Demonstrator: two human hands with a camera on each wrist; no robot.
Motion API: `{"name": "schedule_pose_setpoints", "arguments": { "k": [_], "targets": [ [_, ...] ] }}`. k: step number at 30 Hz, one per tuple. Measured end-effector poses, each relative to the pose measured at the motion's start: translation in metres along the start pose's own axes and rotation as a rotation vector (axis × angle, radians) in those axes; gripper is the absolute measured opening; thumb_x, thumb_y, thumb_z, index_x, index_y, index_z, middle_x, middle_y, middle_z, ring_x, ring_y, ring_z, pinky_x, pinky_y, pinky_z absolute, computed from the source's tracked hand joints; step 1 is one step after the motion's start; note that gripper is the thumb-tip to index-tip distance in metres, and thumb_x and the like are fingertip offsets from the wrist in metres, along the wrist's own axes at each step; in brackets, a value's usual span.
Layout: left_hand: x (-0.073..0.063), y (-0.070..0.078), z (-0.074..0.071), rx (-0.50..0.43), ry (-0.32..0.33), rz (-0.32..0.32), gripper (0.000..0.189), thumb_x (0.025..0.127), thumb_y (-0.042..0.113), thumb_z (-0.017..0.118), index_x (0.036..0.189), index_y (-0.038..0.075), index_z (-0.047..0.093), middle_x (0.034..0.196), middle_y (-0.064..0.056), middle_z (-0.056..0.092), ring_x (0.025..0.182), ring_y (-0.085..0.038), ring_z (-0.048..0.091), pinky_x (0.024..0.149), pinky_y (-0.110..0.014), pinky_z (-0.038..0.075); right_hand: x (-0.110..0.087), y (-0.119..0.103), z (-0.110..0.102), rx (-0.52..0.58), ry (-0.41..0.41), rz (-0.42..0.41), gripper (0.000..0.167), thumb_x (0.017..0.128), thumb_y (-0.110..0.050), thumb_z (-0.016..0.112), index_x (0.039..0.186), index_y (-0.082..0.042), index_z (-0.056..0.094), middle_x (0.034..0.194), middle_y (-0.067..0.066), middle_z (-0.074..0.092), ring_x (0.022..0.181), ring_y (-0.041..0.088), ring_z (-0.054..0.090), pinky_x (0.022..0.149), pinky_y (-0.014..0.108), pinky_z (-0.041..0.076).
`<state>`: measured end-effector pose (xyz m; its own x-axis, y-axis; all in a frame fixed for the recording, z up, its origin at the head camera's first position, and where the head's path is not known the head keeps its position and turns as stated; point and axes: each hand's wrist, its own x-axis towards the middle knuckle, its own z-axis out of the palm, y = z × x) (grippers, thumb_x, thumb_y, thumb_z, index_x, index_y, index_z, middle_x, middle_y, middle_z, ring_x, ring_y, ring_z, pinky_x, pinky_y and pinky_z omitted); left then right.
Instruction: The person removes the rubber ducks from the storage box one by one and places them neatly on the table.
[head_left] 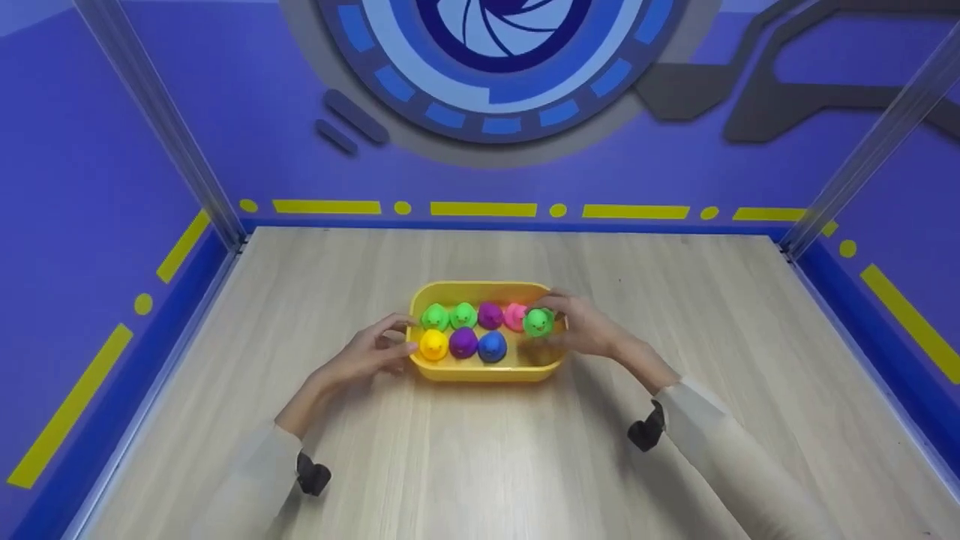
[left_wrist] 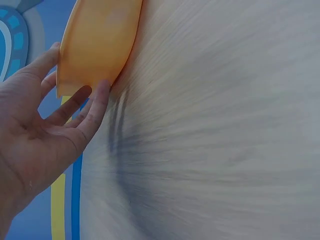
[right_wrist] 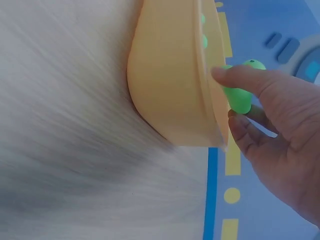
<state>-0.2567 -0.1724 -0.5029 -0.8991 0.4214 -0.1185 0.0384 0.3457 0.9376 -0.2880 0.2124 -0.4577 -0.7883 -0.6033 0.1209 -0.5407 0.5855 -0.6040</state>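
A yellow plastic tub (head_left: 484, 373) holds several small toy ducks. Along its back row lie two green ducks (head_left: 435, 317), a purple duck (head_left: 490, 315) and a pink duck (head_left: 515, 316). In front of them are a yellow duck (head_left: 433, 345), a second purple duck (head_left: 463, 343) and a blue duck (head_left: 492, 346). My right hand (head_left: 589, 324) pinches another green duck (head_left: 538, 322) above the tub's right end; the right wrist view shows this duck (right_wrist: 240, 97) between thumb and fingers. My left hand (head_left: 367, 349) touches the tub's left end with spread fingers (left_wrist: 95, 112).
The tub stands on a light wood-grain table (head_left: 465, 457). Blue printed panels (head_left: 480, 180) with yellow dashes wall the table at the back and both sides. Metal posts (head_left: 165, 127) rise at the back corners.
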Motion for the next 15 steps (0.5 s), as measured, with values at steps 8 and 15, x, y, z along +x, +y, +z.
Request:
{"name": "schedule_pose_setpoints", "arguments": {
  "k": [8, 15],
  "targets": [
    [0.000, 0.003, 0.003, 0.010, -0.005, 0.042, 0.040, 0.103, 0.027, 0.064, 0.136, 0.006, 0.053, 0.138, -0.023, 0.049, 0.110, -0.039, 0.065, 0.093, -0.051, 0.061, -0.006, 0.004, -0.008, 0.085, 0.047, 0.009, 0.042, 0.083, 0.001, 0.080, 0.123, -0.004, 0.068, 0.118, 0.013, 0.066, 0.109, 0.027, 0.061, 0.096, 0.050, 0.057],
    [-0.001, 0.001, 0.003, 0.006, 0.044, 0.070, 0.039, 0.103, 0.027, 0.063, 0.134, 0.004, 0.056, 0.129, -0.023, 0.059, 0.106, -0.038, 0.067, 0.088, -0.050, 0.062, -0.012, 0.009, -0.017, 0.112, 0.096, 0.028, 0.043, 0.084, -0.004, 0.082, 0.125, -0.004, 0.067, 0.123, 0.014, 0.069, 0.111, 0.030, 0.061, 0.095, 0.055, 0.054]
  ]
}}
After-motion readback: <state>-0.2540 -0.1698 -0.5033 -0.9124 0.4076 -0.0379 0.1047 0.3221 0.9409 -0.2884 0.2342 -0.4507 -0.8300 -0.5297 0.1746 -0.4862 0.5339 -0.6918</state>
